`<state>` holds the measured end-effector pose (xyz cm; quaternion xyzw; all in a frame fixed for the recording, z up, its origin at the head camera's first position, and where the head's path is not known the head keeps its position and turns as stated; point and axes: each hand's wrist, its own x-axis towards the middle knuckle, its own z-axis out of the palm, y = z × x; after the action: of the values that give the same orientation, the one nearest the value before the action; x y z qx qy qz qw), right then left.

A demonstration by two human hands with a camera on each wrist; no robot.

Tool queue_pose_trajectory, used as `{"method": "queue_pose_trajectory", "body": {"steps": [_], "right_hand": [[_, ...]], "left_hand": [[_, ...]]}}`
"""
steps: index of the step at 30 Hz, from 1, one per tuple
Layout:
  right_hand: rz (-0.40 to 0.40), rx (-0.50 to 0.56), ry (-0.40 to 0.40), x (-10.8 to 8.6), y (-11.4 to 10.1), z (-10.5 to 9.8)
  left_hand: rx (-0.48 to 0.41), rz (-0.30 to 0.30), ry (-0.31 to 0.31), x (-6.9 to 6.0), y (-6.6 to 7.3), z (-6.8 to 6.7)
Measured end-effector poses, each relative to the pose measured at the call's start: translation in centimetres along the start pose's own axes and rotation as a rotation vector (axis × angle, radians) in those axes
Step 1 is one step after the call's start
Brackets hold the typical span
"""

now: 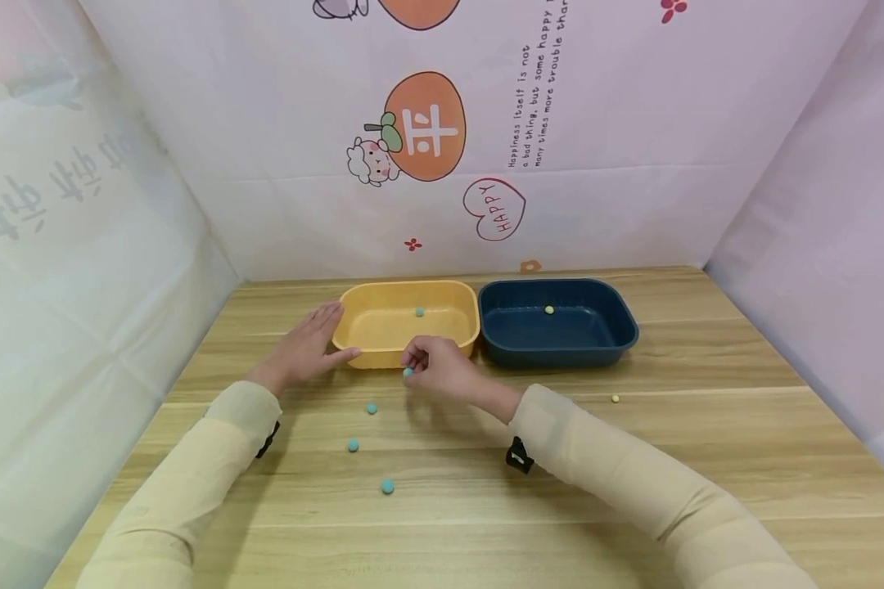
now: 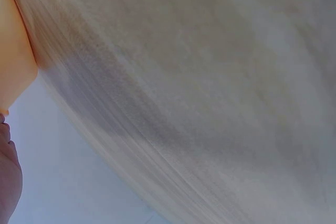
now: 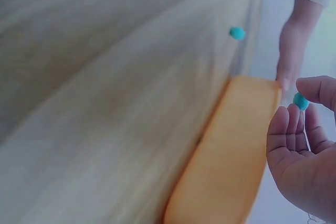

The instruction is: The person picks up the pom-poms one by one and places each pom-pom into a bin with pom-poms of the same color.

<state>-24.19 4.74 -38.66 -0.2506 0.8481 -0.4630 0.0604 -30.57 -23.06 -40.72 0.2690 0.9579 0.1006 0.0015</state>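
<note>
My right hand (image 1: 445, 370) pinches a small turquoise ball (image 3: 301, 101) between thumb and fingertips, just over the front rim of the yellow bin (image 1: 383, 358). Against that bin's left end, my left hand (image 1: 304, 348) rests with its fingers extended and the thumb along the front. One turquoise ball (image 1: 419, 312) lies inside the yellow bin. Three others, a near one (image 1: 387, 487), a middle one (image 1: 353, 445) and a far one (image 1: 372, 409), lie on the table in front. In the left wrist view, only a bit of the hand (image 2: 9, 177) shows beside the bin.
A dark blue bin (image 1: 560, 357) stands right beside the yellow one, with a small pale yellow ball (image 1: 549, 310) inside. Another pale yellow ball (image 1: 615, 399) lies on the wooden table (image 1: 486, 540) in front of it. A printed cloth (image 1: 604, 221) hangs behind the table.
</note>
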Motion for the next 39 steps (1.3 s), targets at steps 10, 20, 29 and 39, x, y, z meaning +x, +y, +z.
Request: {"method": "queue_pose_trajectory", "body": {"steps": [10,20,29,39], "right_hand": [[0.025,0.020,0.092,1.9,-0.7,-1.5],[0.080,0.061,0.155,3.6,-0.7,-2.0],[0.100,0.057,0.225,5.9,-0.5,-2.2],[0.156,0.065,0.283,8.3,0.4,-2.2]], "left_hand": [[-0.013,0.002,0.009,0.1,-0.1,0.1],[-0.014,0.000,0.018,0.1,-0.2,0.2],[-0.013,-0.003,0.005,0.1,-0.2,0.2],[-0.030,0.005,0.020,0.1,-0.1,0.2]]}}
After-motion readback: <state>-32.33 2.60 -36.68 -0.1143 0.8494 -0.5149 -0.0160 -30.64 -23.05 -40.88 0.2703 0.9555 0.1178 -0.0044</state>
